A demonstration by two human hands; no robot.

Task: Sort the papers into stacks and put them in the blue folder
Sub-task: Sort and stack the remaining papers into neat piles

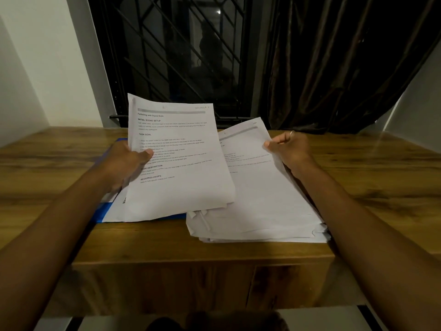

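My left hand (128, 161) grips a set of printed sheets (179, 163) by the left edge, thumb on top, holding them raised and tilted over the blue folder (101, 211). The folder lies flat on the desk at the left, mostly covered by white paper. My right hand (290, 149) pinches the right edge of the top sheet (250, 154) of a thick, uneven paper stack (260, 218) at the right, lifting that edge. The raised sheets overlap the stack's left side.
The wooden desk (370, 177) stands against a barred dark window (176, 56). A dark curtain (346, 63) hangs at the right, a white wall at the left. The desk's front edge runs just below the stack.
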